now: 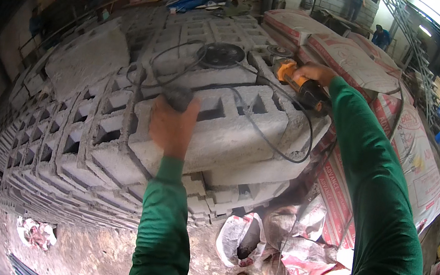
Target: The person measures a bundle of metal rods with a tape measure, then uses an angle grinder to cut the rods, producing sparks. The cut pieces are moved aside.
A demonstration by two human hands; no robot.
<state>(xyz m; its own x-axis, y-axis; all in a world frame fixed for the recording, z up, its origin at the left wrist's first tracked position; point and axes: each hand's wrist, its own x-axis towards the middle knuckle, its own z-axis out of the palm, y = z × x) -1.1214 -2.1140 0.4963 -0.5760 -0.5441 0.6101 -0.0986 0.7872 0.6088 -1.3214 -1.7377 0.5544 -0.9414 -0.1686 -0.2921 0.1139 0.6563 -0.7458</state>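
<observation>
My right hand [316,73] is wrapped round the body of an orange and black angle grinder [312,93], whose disc end points away over the concrete blocks. In front of me my left hand [171,127] grips a dark, roundish thing [177,97], blurred and partly hidden by the fingers, so its kind is unclear. It is over the near edge of a hollow concrete block [227,130]. Beyond lies a black round disc [221,55], flat on the blocks. A black power cable [310,137] loops across the near blocks beside the grinder.
Stacked hollow blocks [79,115] fill the left and middle, with a loose slab [92,51] on top. Full red-and-white paper sacks [402,149] are piled on the right. An opened sack [241,239] stands on the floor [98,251] below. Several people are farther back.
</observation>
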